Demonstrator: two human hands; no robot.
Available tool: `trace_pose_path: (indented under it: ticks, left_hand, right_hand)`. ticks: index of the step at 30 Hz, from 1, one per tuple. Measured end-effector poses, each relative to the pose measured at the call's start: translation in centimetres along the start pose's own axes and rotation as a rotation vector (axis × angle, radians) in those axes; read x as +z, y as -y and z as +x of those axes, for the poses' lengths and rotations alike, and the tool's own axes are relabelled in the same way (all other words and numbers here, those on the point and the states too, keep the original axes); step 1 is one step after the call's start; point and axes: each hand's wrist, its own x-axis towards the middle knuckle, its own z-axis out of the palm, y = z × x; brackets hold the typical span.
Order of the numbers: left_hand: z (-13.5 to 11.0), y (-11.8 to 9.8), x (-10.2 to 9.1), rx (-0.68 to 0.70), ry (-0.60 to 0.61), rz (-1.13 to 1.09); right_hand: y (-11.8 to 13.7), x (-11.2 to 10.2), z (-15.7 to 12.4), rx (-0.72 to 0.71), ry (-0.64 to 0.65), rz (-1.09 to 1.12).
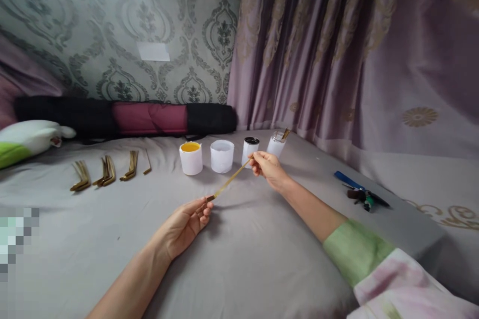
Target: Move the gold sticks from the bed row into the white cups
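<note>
A thin yellow-brown stick [232, 178] is stretched slantwise between my two hands, above the grey sheet. Its darker, thicker lower end is pinched by the fingers of my left hand [189, 222]. My right hand [268, 169] grips the upper end between thumb and fingertips, close in front of a white-wrapped cup with a dark top [251, 148]. Left of that cup stand a white container [222, 159] with pale contents and a white tub of yellow stuff [191, 160]. Behind my right hand a white-wrapped glass jar [277, 145] holds several brown sticks [286, 133].
Bundles of bent brown sticks [80, 177] and one single bent stick [147, 163] lie at the left. Keys with a blue strap [359, 192] rest near the right edge. A black and maroon roll [149, 118], a plush toy [30, 140] and a purple curtain [299, 45] border the surface.
</note>
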Motion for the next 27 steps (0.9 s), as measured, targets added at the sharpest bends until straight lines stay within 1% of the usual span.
trace_pose_path:
  ticks: [3, 9, 12, 17, 22, 27]
  left_hand:
    - [-0.1, 0.0, 0.0, 0.002, 0.013, -0.014]
    - [-0.2, -0.3, 0.2, -0.012, -0.013, -0.044]
    - [-0.3, -0.3, 0.3, -0.006, -0.011, -0.056]
    - [-0.3, -0.3, 0.1, -0.004, -0.019, -0.066]
    - [-0.2, -0.2, -0.1, 0.001, -0.005, -0.076]
    - [-0.1, -0.3, -0.2, 0.002, 0.0, -0.083]
  right_hand:
    - [0.3, -0.5, -0.1, -0.005, -0.012, -0.003]
    - [1.5, -1.9, -0.3, -0.02, -0.055, -0.011]
    - [2.1, -3.1, -0.2, -0.03, -0.092, -0.01]
    - [3.3, -5.5, 0.1, -0.084, -0.14, -0.018]
    - [5.2, -7.8, 0.3, -0.103, -0.234, -0.026]
    - [7.3, -9.3, 0.3, -0.144, -0.315, -0.052]
